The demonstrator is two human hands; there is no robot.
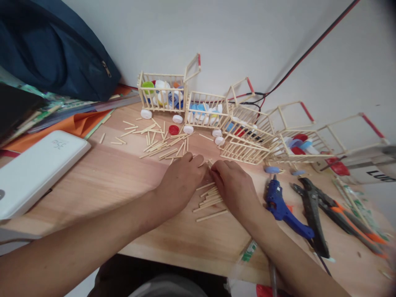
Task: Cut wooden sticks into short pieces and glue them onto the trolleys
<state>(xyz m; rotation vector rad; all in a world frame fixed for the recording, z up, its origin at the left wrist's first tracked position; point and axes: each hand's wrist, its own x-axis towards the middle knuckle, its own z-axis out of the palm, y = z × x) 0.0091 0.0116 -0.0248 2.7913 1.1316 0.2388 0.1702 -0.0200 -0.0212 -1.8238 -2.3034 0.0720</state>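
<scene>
My left hand (182, 181) and my right hand (233, 185) are close together over the middle of the wooden table, fingers curled and pinched. What lies between the fingertips is mostly hidden and too small to name. Beside my right hand lies a row of short wooden sticks (210, 202), partly under it. A loose pile of similar sticks (163, 144) spreads out beyond my left hand. Just past my right hand, a small stick frame with slats (244, 151) rests against the row of little stick-built carts.
Stick carts (162, 93) holding bottle caps line the wall. A blue glue gun (283, 208), black cutters (312, 218) and orange-handled pliers (349, 225) lie on the right. On the left are a white power bank (46, 169) and a dark blue bag (58, 49). A red cap (173, 130) sits among sticks.
</scene>
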